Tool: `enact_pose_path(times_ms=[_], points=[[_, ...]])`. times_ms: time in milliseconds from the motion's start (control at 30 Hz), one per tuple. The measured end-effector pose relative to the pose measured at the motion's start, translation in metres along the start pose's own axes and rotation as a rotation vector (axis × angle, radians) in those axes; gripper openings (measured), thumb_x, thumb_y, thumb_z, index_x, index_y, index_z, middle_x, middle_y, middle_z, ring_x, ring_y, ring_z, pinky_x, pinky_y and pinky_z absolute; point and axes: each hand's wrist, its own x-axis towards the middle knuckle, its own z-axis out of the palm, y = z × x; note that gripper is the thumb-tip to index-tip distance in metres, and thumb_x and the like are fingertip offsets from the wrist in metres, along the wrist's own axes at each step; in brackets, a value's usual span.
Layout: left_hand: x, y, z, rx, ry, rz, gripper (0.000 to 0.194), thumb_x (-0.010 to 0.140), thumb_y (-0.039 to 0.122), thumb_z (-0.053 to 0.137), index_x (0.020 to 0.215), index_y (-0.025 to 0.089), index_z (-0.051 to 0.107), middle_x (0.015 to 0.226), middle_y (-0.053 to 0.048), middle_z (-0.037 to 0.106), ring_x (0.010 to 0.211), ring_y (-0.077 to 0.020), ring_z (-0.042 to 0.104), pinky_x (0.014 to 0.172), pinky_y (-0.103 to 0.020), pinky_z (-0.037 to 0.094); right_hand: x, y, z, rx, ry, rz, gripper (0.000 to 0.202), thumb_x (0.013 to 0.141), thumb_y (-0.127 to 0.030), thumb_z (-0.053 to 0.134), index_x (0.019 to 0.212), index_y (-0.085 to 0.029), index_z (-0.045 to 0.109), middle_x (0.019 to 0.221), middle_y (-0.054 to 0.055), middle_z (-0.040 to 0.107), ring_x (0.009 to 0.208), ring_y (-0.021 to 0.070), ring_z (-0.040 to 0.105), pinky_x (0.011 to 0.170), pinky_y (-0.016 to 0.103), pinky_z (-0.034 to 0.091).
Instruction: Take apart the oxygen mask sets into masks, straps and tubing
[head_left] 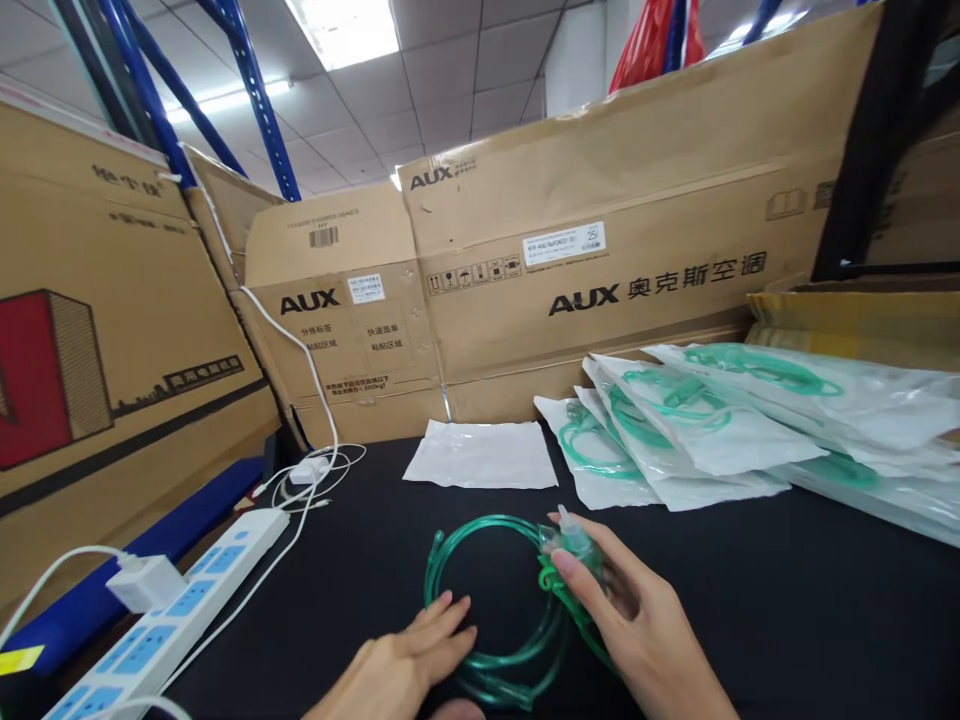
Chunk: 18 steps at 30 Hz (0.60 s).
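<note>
A coil of translucent green tubing (491,522) lies on the black tabletop in front of me. My left hand (409,655) rests at the coil's near left side, its fingers stretched out and touching the tubing. On the coil's right, my right hand (637,610) grips a translucent green oxygen mask (579,542), thumb on the near side. A pale nozzle points up from the mask, and a bright green strap (559,585) hangs below it. My fingers and palm hide much of the mask.
Several clear-and-white pouches holding green tubing (690,410) are piled at the back right. A white pouch (480,455) lies flat at the back middle. On the left are a power strip (172,610) and white cables (319,475). Cardboard panels (600,270) stand behind.
</note>
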Motion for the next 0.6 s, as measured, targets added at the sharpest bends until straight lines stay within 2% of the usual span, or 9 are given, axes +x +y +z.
enact_pose_path(times_ms=[67, 167, 267, 400, 500, 600], points=[[0.009, 0.003, -0.011, 0.005, -0.033, 0.013, 0.049, 0.09, 0.047, 0.071, 0.135, 0.03, 0.065, 0.143, -0.006, 0.062, 0.133, -0.0322, 0.057, 0.108, -0.048, 0.051, 0.0, -0.002, 0.0, 0.017, 0.016, -0.004, 0.056, 0.089, -0.059, 0.066, 0.128, -0.018, 0.063, 0.111, 0.008, 0.076, 0.103, 0.0232, 0.073, 0.089, 0.027, 0.059], [0.021, 0.012, -0.019, -0.018, -0.139, 0.07, 0.041, 0.086, 0.043, 0.078, 0.124, 0.029, 0.071, 0.126, -0.005, 0.073, 0.116, -0.0265, 0.069, 0.099, -0.035, 0.056, 0.0, -0.005, 0.0, 0.028, 0.011, -0.006, 0.059, 0.088, -0.061, 0.066, 0.128, -0.017, 0.064, 0.11, 0.009, 0.075, 0.101, 0.023, 0.072, 0.088, 0.027, 0.058], [0.035, 0.022, -0.018, 0.011, -0.23, 0.081, 0.027, 0.084, 0.035, 0.081, 0.11, 0.031, 0.075, 0.104, 0.0, 0.075, 0.091, -0.0201, 0.07, 0.082, -0.026, 0.055, -0.001, -0.007, 0.0, -0.006, -0.09, 0.005, 0.055, 0.09, -0.057, 0.066, 0.129, -0.018, 0.064, 0.107, 0.007, 0.075, 0.098, 0.0221, 0.072, 0.086, 0.027, 0.058], [0.048, 0.026, -0.014, -0.002, -0.327, 0.046, 0.021, 0.08, 0.027, 0.084, 0.1, 0.028, 0.077, 0.098, 0.001, 0.071, 0.089, -0.0185, 0.066, 0.078, -0.024, 0.05, -0.001, -0.006, 0.001, -0.109, -0.195, 0.02, 0.052, 0.093, -0.055, 0.063, 0.131, -0.02, 0.064, 0.101, 0.004, 0.075, 0.092, 0.021, 0.071, 0.08, 0.026, 0.057], [0.055, 0.026, -0.017, -0.097, -0.35, -0.036, 0.019, 0.08, 0.021, 0.084, 0.096, 0.026, 0.075, 0.096, 0.003, 0.071, 0.092, -0.0159, 0.066, 0.088, -0.023, 0.047, 0.002, -0.004, 0.0, -0.16, -0.205, 0.036, 0.052, 0.092, -0.056, 0.062, 0.13, -0.02, 0.066, 0.088, 0.003, 0.074, 0.095, 0.0241, 0.071, 0.081, 0.028, 0.058], [0.063, 0.031, -0.023, -0.196, -0.313, -0.223, 0.016, 0.088, 0.023, 0.075, 0.102, 0.028, 0.07, 0.092, 0.005, 0.071, 0.092, -0.015, 0.066, 0.083, -0.02, 0.047, 0.004, -0.005, -0.001, -0.175, -0.243, 0.029, 0.053, 0.093, -0.058, 0.058, 0.13, -0.021, 0.067, 0.083, 0.004, 0.073, 0.105, 0.0285, 0.07, 0.088, 0.032, 0.057]])
